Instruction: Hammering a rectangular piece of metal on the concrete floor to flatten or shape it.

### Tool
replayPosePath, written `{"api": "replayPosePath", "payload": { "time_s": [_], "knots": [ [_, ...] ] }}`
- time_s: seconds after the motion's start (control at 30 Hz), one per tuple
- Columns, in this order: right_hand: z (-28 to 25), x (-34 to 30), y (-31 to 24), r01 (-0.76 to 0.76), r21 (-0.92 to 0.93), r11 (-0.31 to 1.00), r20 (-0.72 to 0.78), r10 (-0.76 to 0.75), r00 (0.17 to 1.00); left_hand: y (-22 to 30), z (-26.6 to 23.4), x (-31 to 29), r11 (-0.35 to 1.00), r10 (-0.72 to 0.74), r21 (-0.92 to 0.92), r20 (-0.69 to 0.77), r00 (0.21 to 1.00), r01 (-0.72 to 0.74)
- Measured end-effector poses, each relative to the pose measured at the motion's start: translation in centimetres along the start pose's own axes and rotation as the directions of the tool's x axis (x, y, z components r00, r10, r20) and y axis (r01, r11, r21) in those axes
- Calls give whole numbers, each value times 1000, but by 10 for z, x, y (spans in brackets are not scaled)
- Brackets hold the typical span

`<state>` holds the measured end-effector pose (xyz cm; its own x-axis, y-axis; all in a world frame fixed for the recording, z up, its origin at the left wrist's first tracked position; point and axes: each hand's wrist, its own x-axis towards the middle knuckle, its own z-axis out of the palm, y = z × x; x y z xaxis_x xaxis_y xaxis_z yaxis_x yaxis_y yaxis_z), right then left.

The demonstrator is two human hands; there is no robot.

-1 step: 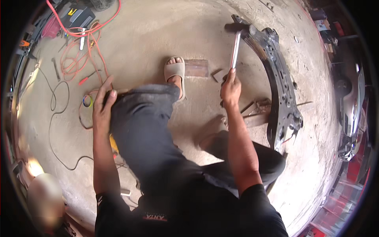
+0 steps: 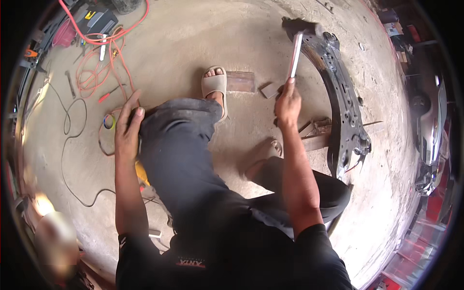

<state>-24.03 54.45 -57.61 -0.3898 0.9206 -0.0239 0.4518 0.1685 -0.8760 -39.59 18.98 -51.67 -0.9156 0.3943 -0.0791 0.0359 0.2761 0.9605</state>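
Over the upper end of the black metal frame (image 2: 344, 92), a hammer (image 2: 296, 54), head blurred, contact unclear; right hand (image 2: 288, 104) clamped on its handle; left hand (image 2: 127, 126) against the trousered knee (image 2: 179, 113), fingers apart; frame at the person's right.

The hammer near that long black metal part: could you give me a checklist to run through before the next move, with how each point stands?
1. Right hand closed round the hammer handle: ok.
2. Left hand away from the black metal part: ok, it is at the left knee.
3. Hands gloved: not ok, both are bare.
4. Toes covered: not ok, the left sandal is open-toed.
5. Hammer head touching the metal part: cannot tell, that end is blurred.
6. Metal part steady on the floor: cannot tell from this view.
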Motion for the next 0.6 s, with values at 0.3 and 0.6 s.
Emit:
{"api": "replayPosePath", "payload": {
  "time_s": [0.3, 0.6],
  "knots": [
    [-120, -67, -143, 243, 356, 902, -165, -195, 967, 16, 15, -26, 984, 150, -121, 176, 973, -130],
    [-114, -48, -235, 594, 441, 673, -318, -501, 805, 48, 43, 31, 949, 274, -228, 249, 929, -219]
  ]
}}
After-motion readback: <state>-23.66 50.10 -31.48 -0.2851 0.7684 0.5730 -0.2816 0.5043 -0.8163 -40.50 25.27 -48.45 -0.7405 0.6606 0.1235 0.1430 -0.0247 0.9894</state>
